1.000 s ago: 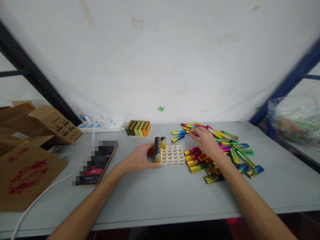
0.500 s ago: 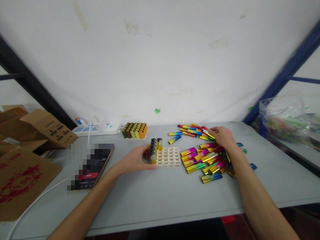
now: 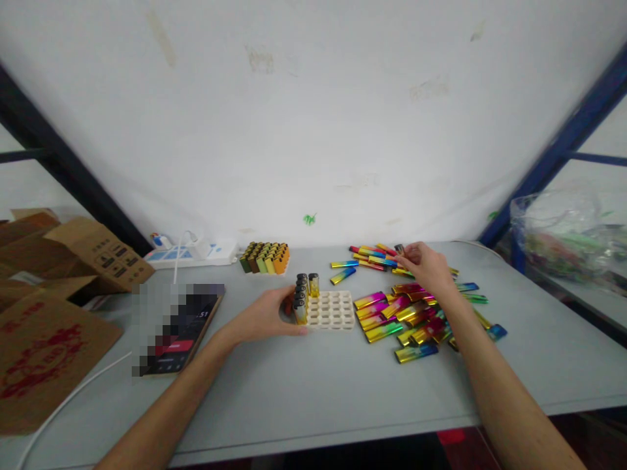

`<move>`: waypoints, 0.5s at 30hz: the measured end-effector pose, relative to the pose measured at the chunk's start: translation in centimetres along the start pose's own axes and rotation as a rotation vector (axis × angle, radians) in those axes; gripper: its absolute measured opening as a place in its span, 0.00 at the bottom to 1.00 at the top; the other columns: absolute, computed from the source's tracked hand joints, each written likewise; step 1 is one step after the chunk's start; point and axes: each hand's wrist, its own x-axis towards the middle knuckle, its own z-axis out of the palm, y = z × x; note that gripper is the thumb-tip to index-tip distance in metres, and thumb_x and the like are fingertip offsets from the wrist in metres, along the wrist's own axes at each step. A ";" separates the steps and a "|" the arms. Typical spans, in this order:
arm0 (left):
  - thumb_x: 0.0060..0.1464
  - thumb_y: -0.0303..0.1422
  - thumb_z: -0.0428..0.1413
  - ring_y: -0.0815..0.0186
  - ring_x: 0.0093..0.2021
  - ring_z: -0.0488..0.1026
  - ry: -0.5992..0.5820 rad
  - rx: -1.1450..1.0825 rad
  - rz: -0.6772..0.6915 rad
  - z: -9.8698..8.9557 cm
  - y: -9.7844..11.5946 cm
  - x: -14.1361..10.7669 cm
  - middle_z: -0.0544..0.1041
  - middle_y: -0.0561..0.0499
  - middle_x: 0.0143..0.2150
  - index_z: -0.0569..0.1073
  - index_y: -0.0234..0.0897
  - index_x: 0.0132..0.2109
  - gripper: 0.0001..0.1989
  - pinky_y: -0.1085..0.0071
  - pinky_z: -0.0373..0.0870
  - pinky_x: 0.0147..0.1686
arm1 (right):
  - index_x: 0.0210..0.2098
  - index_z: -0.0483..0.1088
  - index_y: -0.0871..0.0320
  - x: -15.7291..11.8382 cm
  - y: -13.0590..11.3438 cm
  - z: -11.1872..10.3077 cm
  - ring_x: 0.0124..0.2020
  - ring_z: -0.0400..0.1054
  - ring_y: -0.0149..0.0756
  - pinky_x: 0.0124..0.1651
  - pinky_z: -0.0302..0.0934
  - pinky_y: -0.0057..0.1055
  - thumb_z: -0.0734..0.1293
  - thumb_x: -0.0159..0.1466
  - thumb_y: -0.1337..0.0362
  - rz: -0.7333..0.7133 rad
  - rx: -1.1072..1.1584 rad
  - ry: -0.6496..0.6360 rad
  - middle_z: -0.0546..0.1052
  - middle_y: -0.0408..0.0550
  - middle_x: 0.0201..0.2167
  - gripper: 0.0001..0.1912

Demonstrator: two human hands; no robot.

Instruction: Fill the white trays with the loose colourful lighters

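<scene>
My left hand (image 3: 267,316) grips the left end of a white tray (image 3: 333,311) with rows of slots. Several black-topped lighters (image 3: 300,297) stand upright in its leftmost column, and one more stands beside them at the back. My right hand (image 3: 425,264) pinches a lighter (image 3: 400,249) by its upper part, above the far side of the loose lighters. Shiny lighters (image 3: 382,320) in pink, gold, green and blue lie heaped to the right of the tray. A smaller group (image 3: 369,253) lies behind them.
A filled tray of lighters (image 3: 266,258) stands near the wall. At the left are a power strip (image 3: 220,251), a phone (image 3: 202,326) with a white cable, and cardboard boxes (image 3: 53,352). A clear plastic bag (image 3: 563,228) is at the far right.
My right hand has moved left and lifted a little from the pile, with a lighter now showing at its fingertips. My left hand and the tray have hardly moved.
</scene>
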 end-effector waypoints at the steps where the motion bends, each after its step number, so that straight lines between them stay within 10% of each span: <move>1: 0.44 0.51 0.72 0.57 0.41 0.76 -0.004 0.002 -0.009 0.0 0.0 0.0 0.81 0.48 0.43 0.78 0.36 0.52 0.33 0.66 0.74 0.41 | 0.41 0.69 0.53 -0.4 -1.0 0.2 0.39 0.79 0.49 0.46 0.72 0.46 0.75 0.64 0.47 0.002 0.117 -0.020 0.83 0.52 0.35 0.19; 8: 0.43 0.50 0.73 0.57 0.40 0.76 0.030 0.019 -0.025 0.4 0.7 -0.1 0.81 0.48 0.41 0.78 0.35 0.50 0.32 0.67 0.73 0.40 | 0.50 0.61 0.49 -4.0 -8.5 2.6 0.30 0.73 0.34 0.34 0.71 0.33 0.73 0.66 0.41 0.009 0.925 -0.378 0.76 0.40 0.35 0.26; 15: 0.44 0.50 0.72 0.59 0.38 0.73 0.013 0.072 -0.071 0.9 1.7 -0.1 0.79 0.49 0.40 0.76 0.35 0.49 0.32 0.67 0.69 0.36 | 0.33 0.59 0.51 -5.6 -11.3 4.1 0.21 0.49 0.29 0.22 0.46 0.28 0.66 0.68 0.33 0.026 0.822 -0.330 0.57 0.33 0.21 0.29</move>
